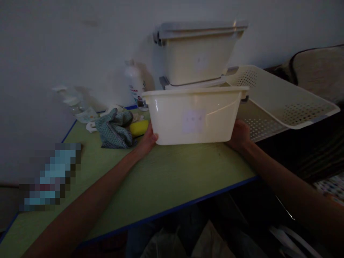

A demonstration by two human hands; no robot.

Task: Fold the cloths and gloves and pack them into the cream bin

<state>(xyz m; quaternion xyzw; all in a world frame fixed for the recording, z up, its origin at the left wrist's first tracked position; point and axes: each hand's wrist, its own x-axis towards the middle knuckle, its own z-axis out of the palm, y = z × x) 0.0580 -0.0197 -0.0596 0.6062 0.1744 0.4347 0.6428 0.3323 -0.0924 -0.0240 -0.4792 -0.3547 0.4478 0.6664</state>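
Note:
A white plastic storage bin [169,125] is held between my two hands over the green table [166,179]. My left hand [149,141] grips its lower left corner, the thumb on the front wall. At the lower right corner my right hand [239,136] closes around the bin, its fingers mostly hidden behind it. A pale label [192,121] is on the bin's front. Right behind stands another white bin [185,64] with a grey lid [204,30], stacked on a further container that is mostly hidden. The held bin's inside cannot be seen.
Left of the bin lie a yellow sponge [139,128] and a grey-blue cloth [115,129]. Behind them are a white bottle [135,84] and a clear pump bottle [73,104]. A perforated white basket [295,96] sits at right. A blurred-out rectangular object [53,175] lies at left.

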